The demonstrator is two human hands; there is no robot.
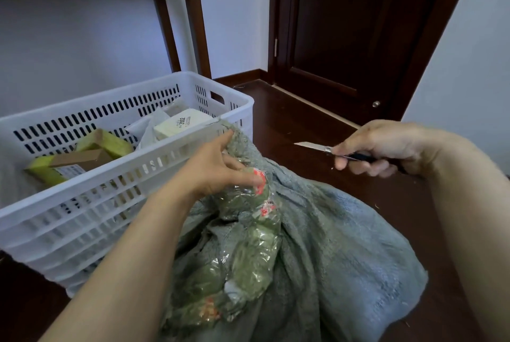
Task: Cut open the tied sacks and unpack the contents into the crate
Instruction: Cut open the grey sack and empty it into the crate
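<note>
Sack (331,231), grey-green fleecy fabric, lies on dark wood floor (317,110) beneath both grips, neck bound in clear tape (248,234) with red marks. Left grip (218,168) grasps taped neck near top. Right grip (386,145), apart to its right, clenched round knife (309,145) handle, blade pointing toward left grip. White crate (82,195) just beyond left grip, boxes (179,123) inside.
</note>
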